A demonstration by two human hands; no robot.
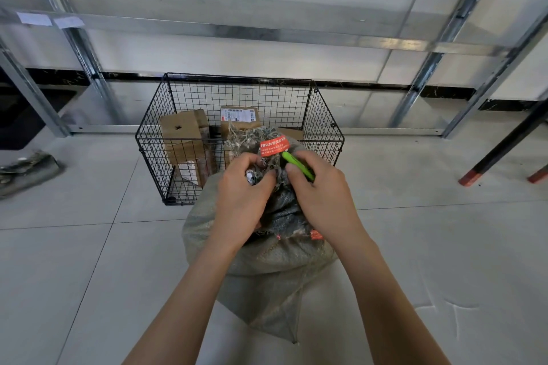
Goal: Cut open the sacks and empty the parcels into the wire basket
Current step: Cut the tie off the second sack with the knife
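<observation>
While clutching the bunched neck of the sack (267, 261) with the left hand (240, 192) and pinching the green cutter (292, 160) in the right hand (323, 190), just in front of the wire basket (237, 77), risks slipping on the frayed weave and nicking the left hand close beside

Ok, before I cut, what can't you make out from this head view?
All from the head view:
- Blade of the green cutter: covered by the right hand and the bunched neck that the left hand grips.
- Contents of the sack: hidden by its fabric.
- Right part of the wire basket floor: behind the sack top.
- Red tag print: too small.
</observation>
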